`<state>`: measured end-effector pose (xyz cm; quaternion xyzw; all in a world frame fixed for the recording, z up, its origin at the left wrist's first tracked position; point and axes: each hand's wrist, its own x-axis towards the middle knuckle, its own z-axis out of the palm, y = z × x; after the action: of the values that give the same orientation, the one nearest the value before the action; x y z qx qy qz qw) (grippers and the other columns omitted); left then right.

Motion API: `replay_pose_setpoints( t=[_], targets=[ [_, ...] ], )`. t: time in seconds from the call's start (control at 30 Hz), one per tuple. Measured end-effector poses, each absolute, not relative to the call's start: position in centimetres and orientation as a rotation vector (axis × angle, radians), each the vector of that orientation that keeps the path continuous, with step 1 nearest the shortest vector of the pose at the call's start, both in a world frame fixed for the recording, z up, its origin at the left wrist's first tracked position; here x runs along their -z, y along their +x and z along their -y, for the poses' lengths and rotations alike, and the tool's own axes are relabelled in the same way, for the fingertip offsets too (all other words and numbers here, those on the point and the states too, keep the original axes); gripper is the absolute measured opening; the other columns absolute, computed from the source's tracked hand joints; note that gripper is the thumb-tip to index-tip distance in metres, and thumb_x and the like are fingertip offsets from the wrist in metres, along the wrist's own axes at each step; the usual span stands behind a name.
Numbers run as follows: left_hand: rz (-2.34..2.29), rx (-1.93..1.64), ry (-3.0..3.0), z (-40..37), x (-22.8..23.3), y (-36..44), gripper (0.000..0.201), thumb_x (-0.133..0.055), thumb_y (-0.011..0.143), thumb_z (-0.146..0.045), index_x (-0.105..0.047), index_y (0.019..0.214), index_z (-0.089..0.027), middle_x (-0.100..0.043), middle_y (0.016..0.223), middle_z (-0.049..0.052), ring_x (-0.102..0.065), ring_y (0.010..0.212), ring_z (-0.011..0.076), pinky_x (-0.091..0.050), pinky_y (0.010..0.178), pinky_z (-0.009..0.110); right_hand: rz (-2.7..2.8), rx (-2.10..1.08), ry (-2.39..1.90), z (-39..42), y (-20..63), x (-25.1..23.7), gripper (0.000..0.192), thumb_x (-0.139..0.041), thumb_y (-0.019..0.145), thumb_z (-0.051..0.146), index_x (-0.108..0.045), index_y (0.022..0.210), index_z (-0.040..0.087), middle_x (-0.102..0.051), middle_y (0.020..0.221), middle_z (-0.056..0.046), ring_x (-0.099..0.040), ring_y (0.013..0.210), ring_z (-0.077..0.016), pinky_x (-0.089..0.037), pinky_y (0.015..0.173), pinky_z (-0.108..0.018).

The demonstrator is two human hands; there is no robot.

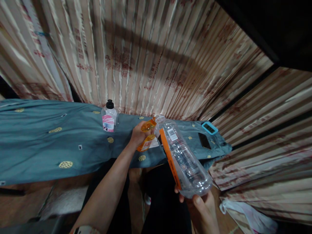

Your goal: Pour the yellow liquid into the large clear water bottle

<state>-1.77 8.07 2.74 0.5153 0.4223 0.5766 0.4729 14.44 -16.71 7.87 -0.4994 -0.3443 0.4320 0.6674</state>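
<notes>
fingers [195, 199] under clear bottle [182, 156], neck tilted up-left

- counter [36, 143] left of the pump bottle [109, 117]: wide open cloth, a hand passes freely
- between pump bottle and orange bottle [147, 136]: narrow gap, left hand [138, 134] fills its right side
- right of pump bottle, past the tilted clear bottle [182, 156]: phone [204, 140] and blue-cased device [209, 128] lie flat
- curtain [151, 58] close behind pump bottle blocks reach backward

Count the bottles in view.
3: a clear empty bottle held by the right hand, an orange bottle in the left hand, a black-capped bottle on the blue cloth.
</notes>
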Motion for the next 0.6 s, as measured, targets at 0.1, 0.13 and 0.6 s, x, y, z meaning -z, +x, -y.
replay_pose_setpoints(
  t=[0.1,0.13,0.6],
  targets=[
    [-1.016,-1.407,1.242,-8.04,-2.69,-1.79,0.035,-0.078,0.058,-0.038,-0.065,0.084,-0.019,-0.068,0.076,-0.001,-0.062,0.068,0.0169,-0.049,0.066,0.028,0.790,-0.982,-1.133,16.73,14.45,-7.85,0.054,-0.089,0.068,0.059,-0.067,0.103,0.024,-0.077,0.072,0.000,-0.064,0.056,-0.0122,-0.048,0.059,-0.019],
    [-1.009,-1.404,1.232,-8.04,-2.66,-1.78,0.035,-0.078,0.057,-0.038,-0.065,0.084,-0.019,-0.068,0.076,-0.001,-0.062,0.068,0.0169,-0.049,0.066,0.028,0.785,-0.982,-1.134,16.75,14.44,-7.85,0.055,-0.089,0.068,0.058,-0.067,0.105,0.024,-0.077,0.072,-0.001,-0.064,0.056,-0.0121,-0.047,0.060,-0.019],
    [-0.996,-1.420,1.231,-8.33,-2.45,-1.68,0.031,-0.077,0.058,-0.031,-0.067,0.084,-0.019,-0.069,0.074,-0.003,-0.063,0.067,0.0166,-0.050,0.065,0.027,0.747,-0.988,-1.151,16.70,14.35,-7.80,0.064,-0.091,0.062,0.060,-0.068,0.107,0.021,-0.078,0.074,-0.002,-0.064,0.055,-0.0125,-0.048,0.059,-0.021]
  ],
)
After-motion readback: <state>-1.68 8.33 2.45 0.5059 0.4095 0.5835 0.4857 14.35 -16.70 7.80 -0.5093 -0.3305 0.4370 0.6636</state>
